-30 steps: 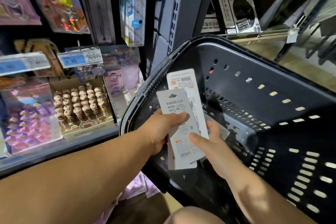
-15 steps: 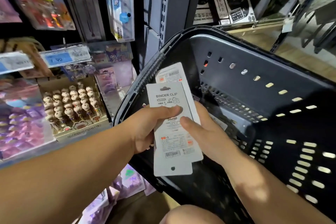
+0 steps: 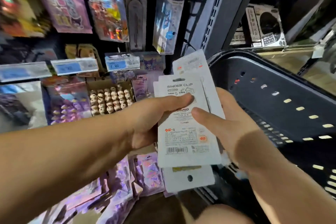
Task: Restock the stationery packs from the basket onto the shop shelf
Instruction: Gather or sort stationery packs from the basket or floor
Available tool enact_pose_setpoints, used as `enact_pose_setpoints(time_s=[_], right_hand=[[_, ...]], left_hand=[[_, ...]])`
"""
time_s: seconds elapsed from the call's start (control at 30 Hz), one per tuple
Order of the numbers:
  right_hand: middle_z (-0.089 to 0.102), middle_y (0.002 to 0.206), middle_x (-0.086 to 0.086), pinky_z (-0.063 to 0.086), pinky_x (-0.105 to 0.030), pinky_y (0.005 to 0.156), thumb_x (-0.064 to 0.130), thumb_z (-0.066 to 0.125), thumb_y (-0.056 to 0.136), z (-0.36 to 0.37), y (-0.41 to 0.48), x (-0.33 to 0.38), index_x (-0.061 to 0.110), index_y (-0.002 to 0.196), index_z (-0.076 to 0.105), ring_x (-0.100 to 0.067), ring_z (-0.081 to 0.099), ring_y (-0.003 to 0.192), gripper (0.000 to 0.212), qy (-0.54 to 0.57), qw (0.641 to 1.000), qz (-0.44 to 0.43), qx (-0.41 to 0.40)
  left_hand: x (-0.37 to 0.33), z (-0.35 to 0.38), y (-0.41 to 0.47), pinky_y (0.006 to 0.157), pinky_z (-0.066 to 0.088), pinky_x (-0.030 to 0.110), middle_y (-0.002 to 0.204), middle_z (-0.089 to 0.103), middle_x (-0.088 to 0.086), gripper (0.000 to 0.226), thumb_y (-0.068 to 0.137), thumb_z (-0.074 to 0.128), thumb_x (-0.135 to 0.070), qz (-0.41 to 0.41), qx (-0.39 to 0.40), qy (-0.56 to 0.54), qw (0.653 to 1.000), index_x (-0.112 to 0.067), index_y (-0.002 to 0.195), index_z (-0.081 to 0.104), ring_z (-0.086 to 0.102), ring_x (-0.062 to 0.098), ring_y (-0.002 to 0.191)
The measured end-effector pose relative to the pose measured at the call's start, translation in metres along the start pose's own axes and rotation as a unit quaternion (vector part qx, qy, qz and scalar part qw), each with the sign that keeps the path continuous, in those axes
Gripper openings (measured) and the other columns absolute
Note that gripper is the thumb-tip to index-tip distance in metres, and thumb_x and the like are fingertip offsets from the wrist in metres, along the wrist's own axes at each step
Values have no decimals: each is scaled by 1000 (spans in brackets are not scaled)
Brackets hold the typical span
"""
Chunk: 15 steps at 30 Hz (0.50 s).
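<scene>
A small stack of white binder clip packs [image 3: 183,138] is held upright between both hands, just left of the black plastic basket [image 3: 283,96]. My left hand [image 3: 154,116] grips the stack's left edge, thumb across the printed front. My right hand [image 3: 231,122] supports the right side from behind, thumb on the front. A second pack sticks out above and a third below the front one. The shop shelf [image 3: 72,67] with hanging packs and blue price labels fills the left half of the view.
A carton of small figurine pens [image 3: 109,100] sits on the shelf left of the packs. Purple holographic packs [image 3: 116,187] lie on the lower shelf. A grey slotted upright [image 3: 214,14] divides this bay from boxed goods [image 3: 265,25] at the right.
Both hands have lifted the packs up out of the basket and leftward toward the shelf. The view has tilted up, showing more of the hanging goods.
</scene>
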State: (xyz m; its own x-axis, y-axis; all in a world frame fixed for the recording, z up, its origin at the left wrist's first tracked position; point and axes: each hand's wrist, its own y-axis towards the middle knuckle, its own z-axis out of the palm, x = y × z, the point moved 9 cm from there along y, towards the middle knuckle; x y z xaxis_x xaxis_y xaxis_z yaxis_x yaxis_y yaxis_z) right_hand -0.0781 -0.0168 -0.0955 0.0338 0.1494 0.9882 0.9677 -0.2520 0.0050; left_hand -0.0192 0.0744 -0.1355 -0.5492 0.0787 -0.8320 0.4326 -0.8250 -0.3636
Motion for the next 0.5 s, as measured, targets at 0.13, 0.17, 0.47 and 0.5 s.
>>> enact_pose_setpoints(time_s=[0.13, 0.17, 0.47, 0.5], right_hand=[[69, 108, 16, 50, -33, 91, 17, 72, 83, 46, 36, 7, 32, 122, 51, -4, 64, 104, 47, -16, 999, 11, 41], [69, 108, 12, 52, -31, 87, 12, 72, 82, 61, 46, 7, 29, 122, 48, -6, 65, 102, 49, 1, 999, 16, 50], [72, 107, 3, 47, -46, 99, 10, 75, 78, 187, 93, -28, 22, 120, 57, -20, 64, 106, 48, 24, 983, 138, 118], [73, 104, 2, 47, -45, 99, 12, 73, 80, 199, 92, -39, 22, 110, 65, -21, 65, 105, 33, 33, 978, 163, 126]], left_hand=[[-26, -51, -23, 60, 58, 28, 102, 75, 8, 33, 82, 63, -22, 52, -88, 27, 994, -16, 115, 67, 73, 19, 82], [-29, -69, -31, 57, 57, 25, 99, 75, 6, 27, 85, 62, -19, 63, -115, 27, 991, -17, 111, 68, 73, 16, 78], [-21, -184, -103, 49, 45, 19, 43, 57, -6, 36, 86, 63, -42, 31, -257, 137, 956, -11, 100, 71, 53, 7, 38], [-15, -198, -106, 52, 40, 22, 35, 44, -6, 49, 80, 64, -54, 15, -276, 183, 944, -7, 89, 73, 41, 10, 33]])
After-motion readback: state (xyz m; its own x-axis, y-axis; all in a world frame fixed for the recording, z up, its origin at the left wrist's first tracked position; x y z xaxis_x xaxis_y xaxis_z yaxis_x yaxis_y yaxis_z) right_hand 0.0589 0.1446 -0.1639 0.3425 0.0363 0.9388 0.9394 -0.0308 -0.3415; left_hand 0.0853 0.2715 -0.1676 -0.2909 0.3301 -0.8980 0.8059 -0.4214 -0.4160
